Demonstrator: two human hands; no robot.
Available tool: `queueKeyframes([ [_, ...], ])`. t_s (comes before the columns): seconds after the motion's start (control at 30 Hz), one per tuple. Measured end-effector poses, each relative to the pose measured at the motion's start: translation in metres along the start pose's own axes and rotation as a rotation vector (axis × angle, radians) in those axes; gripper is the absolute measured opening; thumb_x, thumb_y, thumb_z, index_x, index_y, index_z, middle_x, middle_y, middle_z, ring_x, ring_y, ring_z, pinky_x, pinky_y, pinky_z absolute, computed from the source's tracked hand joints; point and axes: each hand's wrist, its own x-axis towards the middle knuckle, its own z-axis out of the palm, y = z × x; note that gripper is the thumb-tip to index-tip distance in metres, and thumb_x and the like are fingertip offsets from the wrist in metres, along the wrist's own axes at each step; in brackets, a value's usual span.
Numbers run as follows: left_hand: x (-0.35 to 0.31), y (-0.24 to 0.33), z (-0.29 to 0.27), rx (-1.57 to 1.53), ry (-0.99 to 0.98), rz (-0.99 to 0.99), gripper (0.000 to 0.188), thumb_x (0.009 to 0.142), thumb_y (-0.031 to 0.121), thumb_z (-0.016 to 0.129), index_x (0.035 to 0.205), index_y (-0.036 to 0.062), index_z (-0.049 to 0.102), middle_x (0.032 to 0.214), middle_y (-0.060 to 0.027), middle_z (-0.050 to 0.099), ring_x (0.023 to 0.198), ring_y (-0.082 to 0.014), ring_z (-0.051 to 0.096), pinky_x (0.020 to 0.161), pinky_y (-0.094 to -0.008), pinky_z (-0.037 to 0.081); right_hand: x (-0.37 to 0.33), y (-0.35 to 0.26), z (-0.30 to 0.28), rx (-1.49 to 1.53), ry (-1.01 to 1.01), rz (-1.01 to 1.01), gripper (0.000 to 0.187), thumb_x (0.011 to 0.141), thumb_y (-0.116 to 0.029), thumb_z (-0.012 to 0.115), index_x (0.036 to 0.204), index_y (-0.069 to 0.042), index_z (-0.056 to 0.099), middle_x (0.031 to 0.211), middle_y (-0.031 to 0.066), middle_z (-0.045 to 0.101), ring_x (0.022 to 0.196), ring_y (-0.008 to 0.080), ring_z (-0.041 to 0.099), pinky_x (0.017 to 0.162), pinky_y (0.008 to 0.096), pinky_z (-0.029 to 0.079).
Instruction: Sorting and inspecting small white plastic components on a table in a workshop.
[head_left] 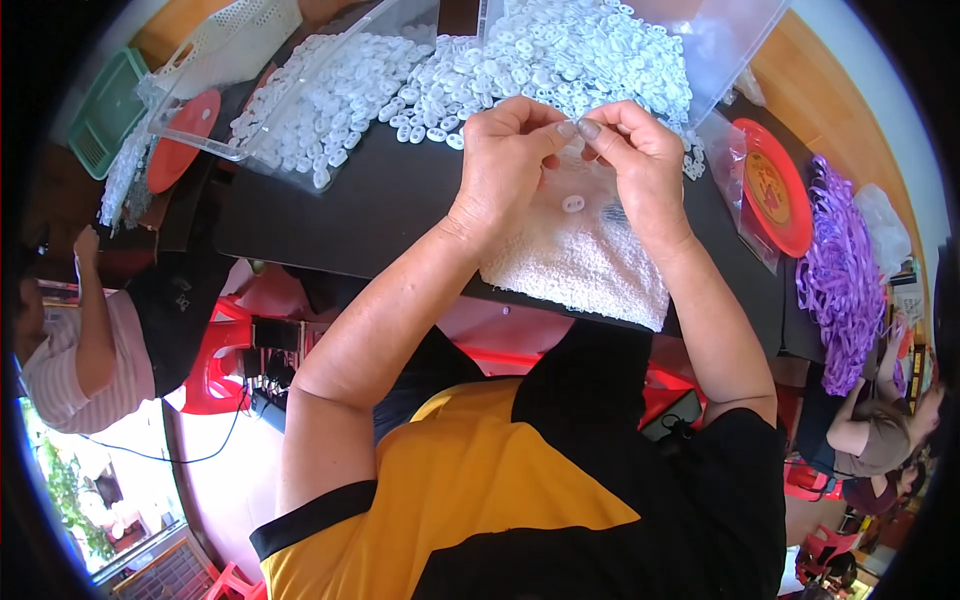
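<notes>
My left hand (507, 160) and my right hand (645, 165) meet over the table, thumbs and fingertips pinched together. Whatever sits between the tips is small and mostly covered; a whitish bit shows just below them. Under my hands lies a white terry cloth (585, 265), with a clear plastic sheet or bag seemingly over its upper part. One white oval piece with two holes (572, 204) rests there on its own. Just beyond my fingers spreads a heap of similar white oval pieces (580, 60), and another pile (340, 95) spills from a clear bin on the left.
A clear plastic bin (735, 45) stands behind the heap. Red round trays flank the table, left (185, 140) and right (770, 185). Purple ribbons (840, 270) hang at the right edge. A green basket (108, 110) is far left. People sit at both sides.
</notes>
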Motion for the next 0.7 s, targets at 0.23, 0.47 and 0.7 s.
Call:
queueKeyframes([
  [0.23, 0.0, 0.003, -0.003, 0.004, -0.051, -0.054, 0.011, 0.085, 0.009, 0.067, 0.088, -0.0009, 0.065, 0.069, -0.0018, 0.06, 0.056, -0.0067, 0.052, 0.049, -0.0207, 0.04, -0.001, -0.007, -0.002, 0.054, -0.024, 0.085, 0.006, 0.086, -0.005, 0.064, 0.087, 0.001, 0.064, 0.078, 0.0017, 0.064, 0.069, 0.0065, 0.057, 0.063, 0.0212, 0.047],
  [0.47, 0.0, -0.002, -0.001, -0.001, -0.079, -0.032, 0.011, 0.087, 0.009, 0.065, 0.084, -0.0012, 0.063, 0.068, -0.0026, 0.059, 0.053, -0.007, 0.051, 0.044, -0.0209, 0.037, -0.004, -0.008, -0.001, 0.191, -0.042, 0.131, 0.007, 0.086, -0.006, 0.064, 0.085, 0.001, 0.063, 0.076, 0.0028, 0.062, 0.068, 0.0075, 0.056, 0.063, 0.0216, 0.047],
  [0.7, -0.001, -0.006, 0.002, -0.092, -0.053, 0.051, 0.009, 0.088, 0.008, 0.064, 0.084, -0.0005, 0.061, 0.067, -0.0027, 0.058, 0.052, -0.0072, 0.05, 0.043, -0.0206, 0.034, -0.005, -0.008, 0.004, 0.199, -0.046, 0.104, 0.01, 0.088, -0.011, 0.064, 0.086, -0.001, 0.063, 0.075, 0.0011, 0.061, 0.067, 0.0077, 0.057, 0.063, 0.0217, 0.047],
])
